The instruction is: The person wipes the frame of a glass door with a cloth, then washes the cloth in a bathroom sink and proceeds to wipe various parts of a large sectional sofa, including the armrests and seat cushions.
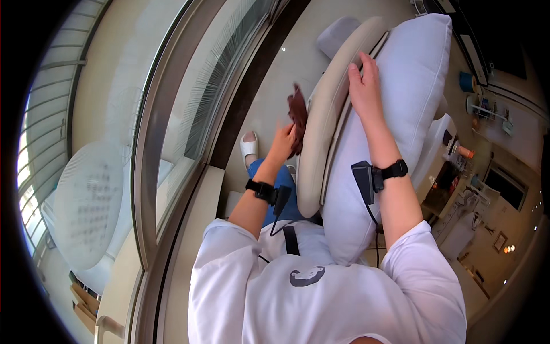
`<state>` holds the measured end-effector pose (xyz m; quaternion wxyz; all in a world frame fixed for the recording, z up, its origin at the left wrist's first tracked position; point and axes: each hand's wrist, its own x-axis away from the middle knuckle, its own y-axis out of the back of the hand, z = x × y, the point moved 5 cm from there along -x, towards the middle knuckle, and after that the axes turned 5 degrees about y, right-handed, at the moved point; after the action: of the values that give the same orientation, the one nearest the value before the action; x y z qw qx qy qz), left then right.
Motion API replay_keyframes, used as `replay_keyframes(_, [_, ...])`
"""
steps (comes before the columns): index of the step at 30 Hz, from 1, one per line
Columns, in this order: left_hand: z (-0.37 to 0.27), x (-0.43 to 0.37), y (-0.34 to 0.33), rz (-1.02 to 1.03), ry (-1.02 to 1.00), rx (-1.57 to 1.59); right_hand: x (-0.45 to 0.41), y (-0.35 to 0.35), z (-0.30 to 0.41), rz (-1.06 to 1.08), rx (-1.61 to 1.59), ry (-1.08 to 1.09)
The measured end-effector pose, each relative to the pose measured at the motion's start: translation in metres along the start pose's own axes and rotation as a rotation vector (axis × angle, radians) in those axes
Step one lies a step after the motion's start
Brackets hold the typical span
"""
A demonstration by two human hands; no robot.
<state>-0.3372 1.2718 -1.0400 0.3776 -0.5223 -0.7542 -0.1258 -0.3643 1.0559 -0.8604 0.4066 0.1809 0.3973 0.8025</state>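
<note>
My left hand (pixel 283 141) grips a crumpled dark brown cloth (pixel 297 112). The cloth is beside the outer face of a beige padded sofa backrest (pixel 320 129); whether it touches there I cannot tell. My right hand (pixel 366 88) lies on top of the backrest with its fingers spread, next to the gap before a large white cushion (pixel 408 81). That cushion leans along the inner side of the backrest. Each wrist wears a black strapped device with a cable.
To the left runs a glass sliding door with a metal frame (pixel 148 142) and a dark floor strip (pixel 253 81). A white slipper (pixel 248 146) is on the floor below my left hand. A pale padded piece (pixel 337 36) stands beyond the backrest.
</note>
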Motion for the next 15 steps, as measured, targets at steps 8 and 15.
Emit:
replay_keyframes(8, [0.101,0.051,-0.022,-0.196,-0.014,0.193,0.007,-0.036,-0.004,0.018,0.005,-0.009])
replay_keyframes(15, [-0.017,-0.038,-0.002,-0.100,-0.246,0.384,0.010,-0.051,-0.014,0.017,0.108,0.092])
